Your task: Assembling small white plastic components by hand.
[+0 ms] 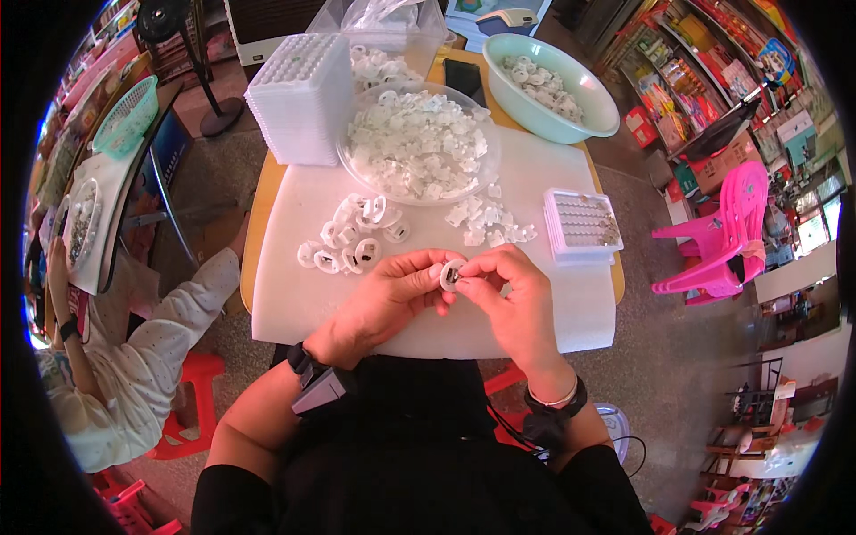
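Close to the table's front edge, a small white round plastic part [450, 275] with a dark centre is held between both hands. My left hand [392, 299] grips its left side with thumb and fingers. From the other side, my right hand [513, 299] pinches at it with thumb and forefinger; any smaller piece in those fingertips is hidden. Several similar white rings [343, 234], some with dark insides, lie in a loose cluster beyond my left hand. Small translucent white pieces [486, 218] are scattered beyond my right hand.
A clear round tray [343, 165] heaped with translucent pieces stands mid-table, beside stacked white trays [299, 102]. A mint basin [602, 120] of parts sits far right, near a phone [464, 78]. Small stacked trays [584, 223] lie right. Another person [134, 374] sits at left.
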The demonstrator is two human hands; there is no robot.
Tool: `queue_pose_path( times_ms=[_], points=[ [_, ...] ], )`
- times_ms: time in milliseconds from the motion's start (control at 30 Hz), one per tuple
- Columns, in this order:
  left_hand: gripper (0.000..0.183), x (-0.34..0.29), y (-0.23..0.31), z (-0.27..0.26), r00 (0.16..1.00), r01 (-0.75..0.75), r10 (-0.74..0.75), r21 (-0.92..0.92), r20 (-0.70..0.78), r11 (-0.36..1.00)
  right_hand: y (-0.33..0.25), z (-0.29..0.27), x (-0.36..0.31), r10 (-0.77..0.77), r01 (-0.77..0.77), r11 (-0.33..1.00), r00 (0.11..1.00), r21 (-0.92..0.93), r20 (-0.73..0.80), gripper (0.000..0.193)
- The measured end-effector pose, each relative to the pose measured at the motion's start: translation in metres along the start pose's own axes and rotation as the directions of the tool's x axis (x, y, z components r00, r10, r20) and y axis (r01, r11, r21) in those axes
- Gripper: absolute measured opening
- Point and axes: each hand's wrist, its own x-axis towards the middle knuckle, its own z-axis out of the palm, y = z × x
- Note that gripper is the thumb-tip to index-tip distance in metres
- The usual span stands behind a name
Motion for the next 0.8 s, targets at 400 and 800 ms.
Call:
queue_pose_path(
  times_ms=[400,800],
  points=[
    [0.031,0.003,0.002,0.012,0.997,0.076,-0.078,0.176,0.004,0.981,0.005,-0.015,0.008,0.241,-0.327,0.848,0.939,0.417,0.248,0.019],
    [0.028,0.003,0.001,0.014,0.993,0.025,-0.013,0.1,-0.12,0.995,0.074,-0.155,0.056,-0.231,-0.087,0.738,0.899,-0.669,-0.371,0.009]
  ],
)
